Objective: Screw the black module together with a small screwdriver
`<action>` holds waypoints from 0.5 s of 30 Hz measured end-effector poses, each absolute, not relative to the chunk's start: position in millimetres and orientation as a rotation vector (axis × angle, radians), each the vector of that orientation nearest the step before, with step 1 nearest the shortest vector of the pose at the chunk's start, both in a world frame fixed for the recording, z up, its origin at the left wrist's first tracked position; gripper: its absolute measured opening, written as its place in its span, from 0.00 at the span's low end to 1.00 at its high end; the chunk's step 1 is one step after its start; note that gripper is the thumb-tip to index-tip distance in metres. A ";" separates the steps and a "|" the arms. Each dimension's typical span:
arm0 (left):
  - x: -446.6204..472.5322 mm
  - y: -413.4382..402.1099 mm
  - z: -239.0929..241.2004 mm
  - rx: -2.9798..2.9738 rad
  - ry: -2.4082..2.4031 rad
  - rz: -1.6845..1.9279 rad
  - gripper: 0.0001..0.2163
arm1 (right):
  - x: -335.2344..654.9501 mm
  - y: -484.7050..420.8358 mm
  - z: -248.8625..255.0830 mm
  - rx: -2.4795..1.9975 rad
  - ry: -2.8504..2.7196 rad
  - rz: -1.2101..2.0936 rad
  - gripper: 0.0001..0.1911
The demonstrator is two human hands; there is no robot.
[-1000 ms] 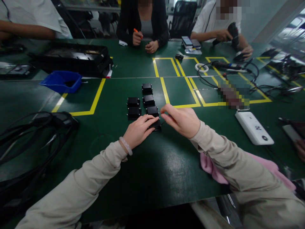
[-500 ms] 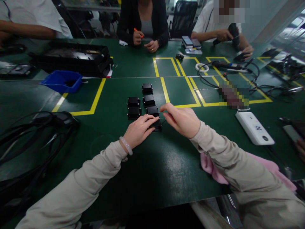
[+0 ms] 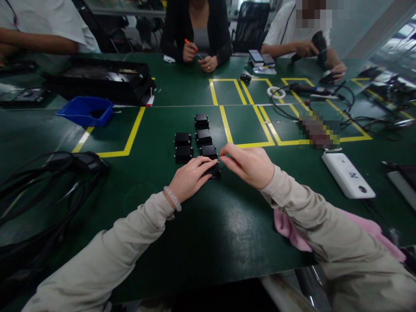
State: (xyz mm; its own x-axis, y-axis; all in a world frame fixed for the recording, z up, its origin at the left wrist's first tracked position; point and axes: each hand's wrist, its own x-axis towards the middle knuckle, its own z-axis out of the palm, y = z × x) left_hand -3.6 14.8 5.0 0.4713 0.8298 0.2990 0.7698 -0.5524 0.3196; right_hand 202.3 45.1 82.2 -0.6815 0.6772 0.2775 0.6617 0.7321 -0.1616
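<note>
Several small black boxes [image 3: 203, 137] stand in two short rows on the green table [image 3: 195, 225]. My left hand [image 3: 190, 177] lies flat on the nearest black box [image 3: 214, 172], fingers pressing its top. My right hand [image 3: 248, 164] hovers just right of that box, its thumb and forefinger pinched together on something thin and dark by the box's corner; what it is I cannot make out. Both arms wear beige sleeves, and a pale bracelet sits on my left wrist.
A blue tray [image 3: 85, 111] and a long black case [image 3: 97, 80] lie at the left, black cables [image 3: 48, 182] nearer. A white device [image 3: 348, 174] and pink cloth [image 3: 289, 229] are at right. Three people sit across the table, with tools and cords.
Almost nothing differs. My right hand's pinched fingers have shifted slightly near the box corner; my left hand stays on the nearest box.
</note>
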 end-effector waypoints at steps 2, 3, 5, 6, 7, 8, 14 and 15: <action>-3.5 14.7 5.6 2.576 1.405 0.637 0.19 | 202.0 45.1 82.7 -1.063 -2.625 0.053 0.18; -3.4 14.7 6.0 2.576 1.403 0.630 0.19 | 201.8 45.1 82.9 -1.068 -2.621 0.054 0.18; -3.3 14.5 6.7 2.573 1.402 0.616 0.19 | 201.6 44.9 83.1 -1.066 -2.608 0.075 0.16; -3.4 14.5 6.8 2.572 1.402 0.612 0.19 | 201.6 44.9 83.1 -1.061 -2.604 0.087 0.16; -3.4 14.4 6.9 2.571 1.402 0.614 0.19 | 201.7 45.0 82.9 -1.056 -2.604 0.095 0.16; -3.5 14.4 6.9 2.569 1.402 0.620 0.19 | 201.9 45.1 82.5 -1.053 -2.609 0.099 0.17; -3.7 14.6 6.3 2.561 1.396 0.627 0.18 | 202.1 45.9 80.8 -1.069 -2.612 0.077 0.17; -3.7 14.6 6.2 2.559 1.395 0.624 0.18 | 202.0 45.8 81.0 -1.065 -2.608 0.086 0.17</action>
